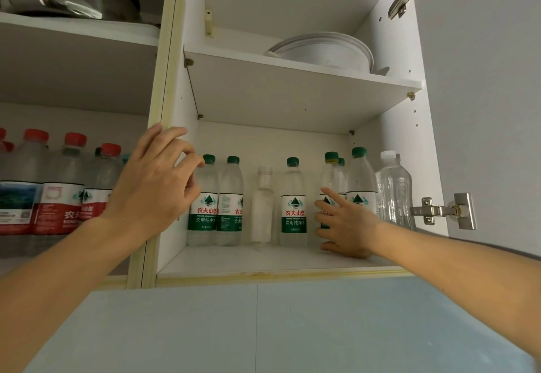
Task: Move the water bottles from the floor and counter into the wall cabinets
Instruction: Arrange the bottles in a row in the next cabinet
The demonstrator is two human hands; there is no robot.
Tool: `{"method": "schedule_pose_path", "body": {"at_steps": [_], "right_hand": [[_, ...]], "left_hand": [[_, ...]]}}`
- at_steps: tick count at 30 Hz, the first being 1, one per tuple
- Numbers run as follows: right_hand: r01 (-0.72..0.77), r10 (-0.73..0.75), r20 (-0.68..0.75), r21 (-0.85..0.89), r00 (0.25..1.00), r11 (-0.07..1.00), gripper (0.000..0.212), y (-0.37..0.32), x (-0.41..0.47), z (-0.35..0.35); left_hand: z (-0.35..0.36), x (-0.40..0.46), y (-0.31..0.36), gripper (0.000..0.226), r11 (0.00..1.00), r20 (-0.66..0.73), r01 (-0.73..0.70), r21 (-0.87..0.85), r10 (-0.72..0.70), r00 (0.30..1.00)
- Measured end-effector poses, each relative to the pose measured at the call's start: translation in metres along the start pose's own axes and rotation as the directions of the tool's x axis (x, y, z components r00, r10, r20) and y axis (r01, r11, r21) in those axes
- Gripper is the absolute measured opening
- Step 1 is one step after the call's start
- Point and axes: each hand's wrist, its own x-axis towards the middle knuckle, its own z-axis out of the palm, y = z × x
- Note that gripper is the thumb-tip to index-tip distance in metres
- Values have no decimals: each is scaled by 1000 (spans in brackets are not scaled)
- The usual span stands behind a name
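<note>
Nearest, the left hand [152, 185] rests against the front edge of the cabinet divider [164, 109], fingers loosely bent and holding nothing. Further in, on the lower shelf [234, 258] of the right compartment, the right hand [345, 223] is spread with fingers straight, touching a green-capped bottle [329, 179] rather than gripping it. Its neighbours, another green-capped one [293, 201] and a capless clear bottle [263, 203], stand upright toward the back. To the left, the red-capped bottles [73, 185] fill the other compartment. These look thin-walled and mostly empty, likely light, easily tipped and dented; taking hold around the labelled middle seems safest.
</note>
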Motion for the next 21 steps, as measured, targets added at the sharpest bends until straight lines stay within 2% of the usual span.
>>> {"method": "schedule_pose_path", "body": {"at_steps": [5,8,9,11,13,15,18,21], "right_hand": [[-31,32,-24,46,999,998,66,-2,0,-3],[-118,178,-181,303,967,946,53,-3,8,-17],[-145,258,-222,424,940,894,48,-2,13,-23],[-183,425,-209,678,881,712,46,-3,25,-34],[-192,524,-100,859,846,474,58,-6,40,-46],[-195,547,-1,934,837,300,69,-12,57,-54],[-247,584,70,941,809,230,69,-21,78,-57],[-288,634,114,941,765,179,73,-26,88,-55]], "left_hand": [[-7,4,6,36,997,41,-5,72,2,999],[-8,18,24,37,996,44,-44,75,40,998],[-5,24,34,40,997,52,-56,50,53,997],[6,37,56,43,998,90,-30,-63,36,995],[25,48,76,44,976,172,88,-201,-54,984],[51,55,90,51,945,301,224,-240,-146,942],[93,58,102,67,922,462,336,-193,-216,860],[126,60,106,86,912,581,383,-148,-233,780]]}}
